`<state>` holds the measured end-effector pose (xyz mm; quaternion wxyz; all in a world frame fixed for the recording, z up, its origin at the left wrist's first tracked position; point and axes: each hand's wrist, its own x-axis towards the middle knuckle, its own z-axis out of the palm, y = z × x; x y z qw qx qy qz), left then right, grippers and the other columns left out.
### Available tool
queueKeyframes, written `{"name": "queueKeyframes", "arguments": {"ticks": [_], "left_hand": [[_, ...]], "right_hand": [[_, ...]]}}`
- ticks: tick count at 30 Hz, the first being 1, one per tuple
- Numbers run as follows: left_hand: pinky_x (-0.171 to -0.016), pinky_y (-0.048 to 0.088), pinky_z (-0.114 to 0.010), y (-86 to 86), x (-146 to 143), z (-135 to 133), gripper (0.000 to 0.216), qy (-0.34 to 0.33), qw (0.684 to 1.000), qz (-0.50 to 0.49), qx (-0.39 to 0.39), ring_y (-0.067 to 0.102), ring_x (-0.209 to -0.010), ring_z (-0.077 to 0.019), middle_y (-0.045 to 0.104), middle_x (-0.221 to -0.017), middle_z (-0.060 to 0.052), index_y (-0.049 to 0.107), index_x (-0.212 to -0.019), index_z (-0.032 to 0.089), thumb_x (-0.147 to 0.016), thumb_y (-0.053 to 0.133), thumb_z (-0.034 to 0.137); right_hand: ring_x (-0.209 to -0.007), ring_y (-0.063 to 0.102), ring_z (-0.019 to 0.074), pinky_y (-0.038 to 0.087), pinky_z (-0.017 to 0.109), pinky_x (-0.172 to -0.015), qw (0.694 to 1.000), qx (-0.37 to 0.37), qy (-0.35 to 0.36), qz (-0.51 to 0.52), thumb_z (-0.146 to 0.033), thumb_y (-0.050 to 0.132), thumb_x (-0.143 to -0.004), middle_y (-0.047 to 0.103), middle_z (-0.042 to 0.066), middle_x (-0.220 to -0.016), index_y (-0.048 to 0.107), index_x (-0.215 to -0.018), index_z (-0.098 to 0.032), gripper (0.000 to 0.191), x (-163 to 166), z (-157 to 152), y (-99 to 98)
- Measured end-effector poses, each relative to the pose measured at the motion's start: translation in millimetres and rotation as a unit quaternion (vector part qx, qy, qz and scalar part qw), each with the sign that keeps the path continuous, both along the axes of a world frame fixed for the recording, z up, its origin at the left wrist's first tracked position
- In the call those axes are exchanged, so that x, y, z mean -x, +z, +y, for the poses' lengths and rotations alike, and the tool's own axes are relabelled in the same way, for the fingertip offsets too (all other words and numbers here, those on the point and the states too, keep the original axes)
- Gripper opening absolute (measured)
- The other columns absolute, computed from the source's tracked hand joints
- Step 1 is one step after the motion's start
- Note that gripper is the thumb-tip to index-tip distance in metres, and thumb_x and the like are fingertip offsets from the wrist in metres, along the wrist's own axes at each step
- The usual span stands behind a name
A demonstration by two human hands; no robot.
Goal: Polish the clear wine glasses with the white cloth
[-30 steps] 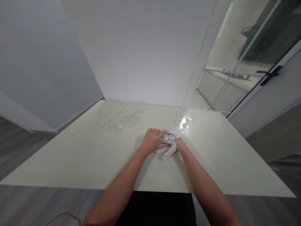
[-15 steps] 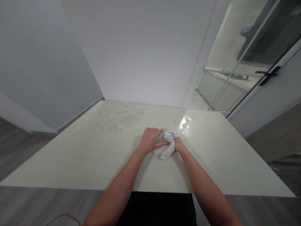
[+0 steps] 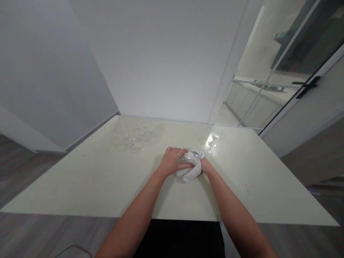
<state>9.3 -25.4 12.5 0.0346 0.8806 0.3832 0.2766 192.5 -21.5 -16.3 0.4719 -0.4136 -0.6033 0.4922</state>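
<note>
Perhaps overtwisting the cloth (image 3: 194,173) cracks the glass (image 3: 190,157) clasped by the left hand (image 3: 172,160); how the right hand (image 3: 205,165) grips is hidden

One cloth (image 3: 194,174), one table (image 3: 94,186), several glasses (image 3: 212,144) show.

White fabric cloth (image 3: 193,174) bunched right here, loose end drooping, clear rounded glass vessel (image 3: 190,159) amid the cloth's folds, partly hidden

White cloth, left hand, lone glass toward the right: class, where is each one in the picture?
White cloth (image 3: 194,173): head view, on its loose fold.
Left hand (image 3: 171,161): head view, on the back of the hand.
Lone glass (image 3: 214,138): head view, on its stem.
</note>
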Motion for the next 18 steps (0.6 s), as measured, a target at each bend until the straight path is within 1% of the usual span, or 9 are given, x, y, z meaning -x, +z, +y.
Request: {"name": "queueKeyframes", "arguments": {"ticks": [3, 7, 10, 13, 16, 18], "left_hand": [[-0.084, 0.03, -0.037, 1.0, -1, 0, 0.059, 0.002, 1.0, -0.003, 0.006, 0.056, -0.091, -0.0229, 0.065, -0.096, -0.005, 0.056, -0.109, 0.022, -0.068, 0.063, 0.063], [-0.084, 0.03, -0.037, 3.5, 0, -1, 0.06, 0.009, 1.0, -0.003, 0.01, 0.056, -0.091, -0.0233, 0.065, -0.096, -0.005, 0.056, -0.108, 0.022, -0.067, 0.064, 0.064], [-0.084, 0.03, -0.037, 4.8, 0, -1, 0.059, 0.005, 1.0, -0.004, 0.02, 0.056, -0.091, -0.0228, 0.065, -0.095, -0.005, 0.056, -0.108, 0.022, -0.067, 0.064, 0.064], [-0.085, 0.03, -0.037, 4.7, 0, -2, 0.059, 0.0, 1.0, -0.005, 0.02, 0.056, -0.092, -0.0226, 0.065, -0.097, -0.005, 0.056, -0.109, 0.022, -0.067, 0.065, 0.062], [-0.086, 0.03, -0.038, 3.7, -1, -3, 0.06, 0.001, 1.0, 0.006, 0.011, 0.056, -0.092, -0.023, 0.065, -0.096, -0.004, 0.056, -0.109, 0.023, -0.066, 0.065, 0.063], [-0.086, 0.03, -0.038, 3.0, -1, -4, 0.061, 0.001, 1.0, 0.013, 0.007, 0.056, -0.092, -0.0232, 0.064, -0.096, -0.004, 0.056, -0.11, 0.024, -0.066, 0.065, 0.064]], "right_hand": [[-0.08, 0.056, 0.0195, 0.045, 0.034, -0.083, 0.999, -0.006, -0.034, -0.012, -0.035, 0.071, -0.056, 0.066, 0.003, -0.08, 0.065, -0.077, -0.019, 0.027, -1, 0, -2.4], [-0.082, 0.056, 0.0207, 0.043, 0.036, -0.087, 0.999, -0.015, -0.04, -0.034, -0.036, 0.074, -0.052, 0.066, 0.003, -0.082, 0.065, -0.075, -0.02, 0.029, -3, 0, -8.3], [-0.078, 0.056, 0.0191, 0.045, 0.034, -0.083, 0.999, 0.001, -0.035, -0.01, -0.037, 0.071, -0.058, 0.065, 0.003, -0.08, 0.064, -0.077, -0.019, 0.027, -2, -1, -11.4], [-0.074, 0.056, 0.0164, 0.046, 0.032, -0.079, 1.0, 0.002, 0.0, 0.015, -0.035, 0.069, -0.065, 0.065, 0.002, -0.079, 0.065, -0.081, -0.018, 0.023, 0, -3, -9.3], [-0.074, 0.056, 0.0156, 0.046, 0.03, -0.079, 0.998, -0.022, 0.058, 0.018, -0.034, 0.07, -0.065, 0.066, 0.002, -0.081, 0.066, -0.083, -0.017, 0.025, 1, -5, -2.0], [-0.074, 0.056, 0.0157, 0.046, 0.03, -0.078, 0.997, -0.03, 0.075, 0.021, -0.033, 0.072, -0.063, 0.066, 0.002, -0.081, 0.066, -0.084, -0.017, 0.027, 2, -5, 2.7]]}}
